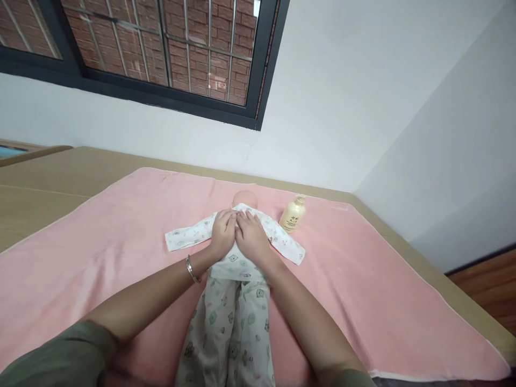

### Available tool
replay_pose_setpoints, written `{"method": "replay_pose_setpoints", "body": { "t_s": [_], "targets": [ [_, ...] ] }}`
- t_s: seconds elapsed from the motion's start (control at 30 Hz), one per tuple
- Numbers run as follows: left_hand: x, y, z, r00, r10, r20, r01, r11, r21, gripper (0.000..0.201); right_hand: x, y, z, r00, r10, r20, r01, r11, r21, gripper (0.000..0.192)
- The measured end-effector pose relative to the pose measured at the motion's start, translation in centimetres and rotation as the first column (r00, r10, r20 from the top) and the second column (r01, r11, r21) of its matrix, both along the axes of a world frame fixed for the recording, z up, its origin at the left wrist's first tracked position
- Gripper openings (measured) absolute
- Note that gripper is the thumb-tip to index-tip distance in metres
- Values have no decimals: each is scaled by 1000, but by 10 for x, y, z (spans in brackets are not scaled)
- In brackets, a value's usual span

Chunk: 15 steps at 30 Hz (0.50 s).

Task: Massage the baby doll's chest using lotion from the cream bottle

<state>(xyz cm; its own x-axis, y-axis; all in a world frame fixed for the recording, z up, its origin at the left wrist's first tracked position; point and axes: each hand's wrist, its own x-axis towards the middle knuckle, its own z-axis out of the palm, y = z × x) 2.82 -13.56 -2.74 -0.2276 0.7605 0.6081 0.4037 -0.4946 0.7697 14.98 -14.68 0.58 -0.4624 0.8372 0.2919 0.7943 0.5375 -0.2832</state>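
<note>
A baby doll lies on a pink blanket, its head toward the wall. It wears a white printed top with the sleeves spread to both sides, and matching trousers. My left hand rests flat on the doll's upper body, fingers stretched toward its head. Beside it, my right hand lies flat on the same spot, the two hands touching along their inner edges. Neither hand grips anything. The cloth beneath my palms is hidden.
A pale yellow pump bottle stands on the blanket, right of the doll's head. The blanket covers a wooden surface that meets a white wall. A dark-framed window with metal bars is above. A brown wooden panel is at right.
</note>
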Motion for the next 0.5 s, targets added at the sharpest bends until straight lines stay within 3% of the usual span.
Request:
{"method": "replay_pose_setpoints", "body": {
  "t_s": [0.13, 0.23, 0.37, 0.5],
  "targets": [
    [0, 0, -5, 990, 26, -136, -31, 999, -32, 28, 22, 22, -3, 980, -186, -66, 182, 981, -68, 57],
    [-1, 3, -6, 964, 64, -257, -95, 989, -112, 35, 28, 28, -4, 956, -292, -29, 288, 954, -88, 63],
    [-11, 14, 3, 881, 0, -473, -142, 954, -264, 46, 18, 14, 2, 946, -318, 68, 322, 945, -60, 62],
    [-23, 24, 15, 801, -163, -576, -61, 935, -349, 49, 6, -2, 10, 954, -268, 135, 275, 961, -39, 55]
  ]
}}
